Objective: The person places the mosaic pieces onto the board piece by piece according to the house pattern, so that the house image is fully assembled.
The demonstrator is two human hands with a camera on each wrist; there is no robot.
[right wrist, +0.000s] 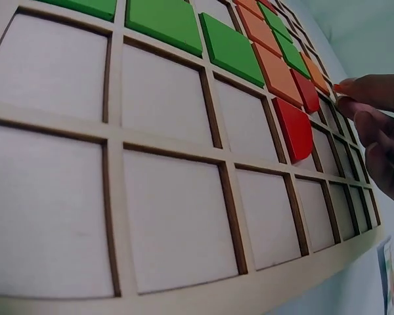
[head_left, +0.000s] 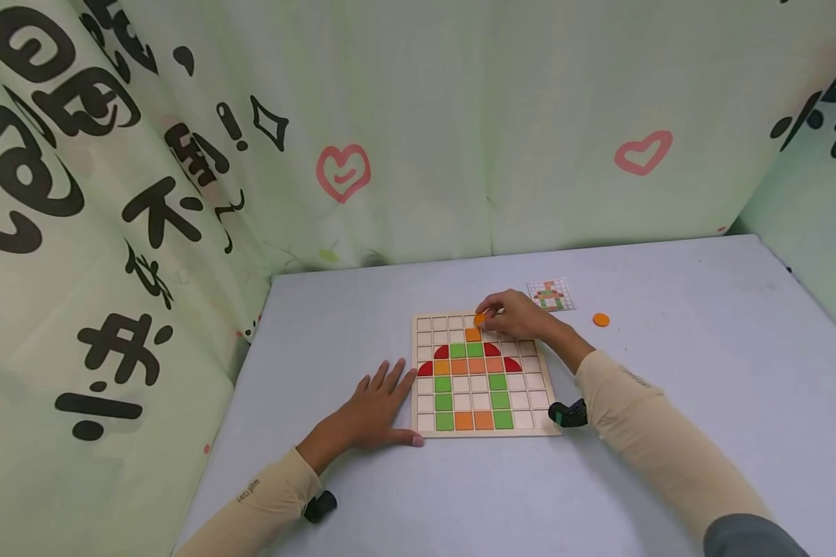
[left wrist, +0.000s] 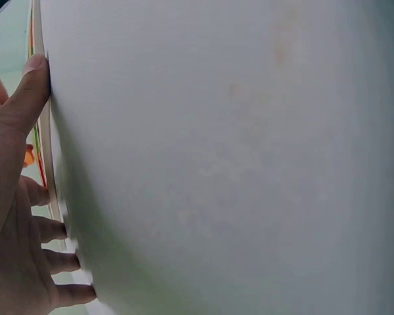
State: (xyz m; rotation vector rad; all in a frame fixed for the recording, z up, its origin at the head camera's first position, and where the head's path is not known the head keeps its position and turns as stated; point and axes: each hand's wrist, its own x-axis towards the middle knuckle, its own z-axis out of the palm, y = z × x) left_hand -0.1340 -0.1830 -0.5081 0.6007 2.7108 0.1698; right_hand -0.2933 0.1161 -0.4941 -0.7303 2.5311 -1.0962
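Note:
A wooden grid board (head_left: pixel 488 435) lies flat on the table, partly filled with green squares (head_left: pixel 499 400), orange squares (head_left: pixel 464 421) and red curved-edge pieces (head_left: pixel 512 364). My right hand (head_left: pixel 512 313) pinches a rounded orange piece (head_left: pixel 479 319) between thumb and fingertips at the board's far row, just beyond an orange square. The same right hand (right wrist: pixel 381 125) reaches over the board's far end in the right wrist view. My left hand (head_left: pixel 379 406) lies at the board's left edge with fingers spread, thumb near the front corner. In the left wrist view, its thumb (left wrist: pixel 34 72) is beside the board's edge.
Beyond the board lies a small printed card (head_left: pixel 550 295) with a coloured grid pattern. One orange disc (head_left: pixel 601 319) rests on the table to the right of the card. A patterned curtain (head_left: pixel 488 155) hangs behind the white-covered table (head_left: pixel 669 348).

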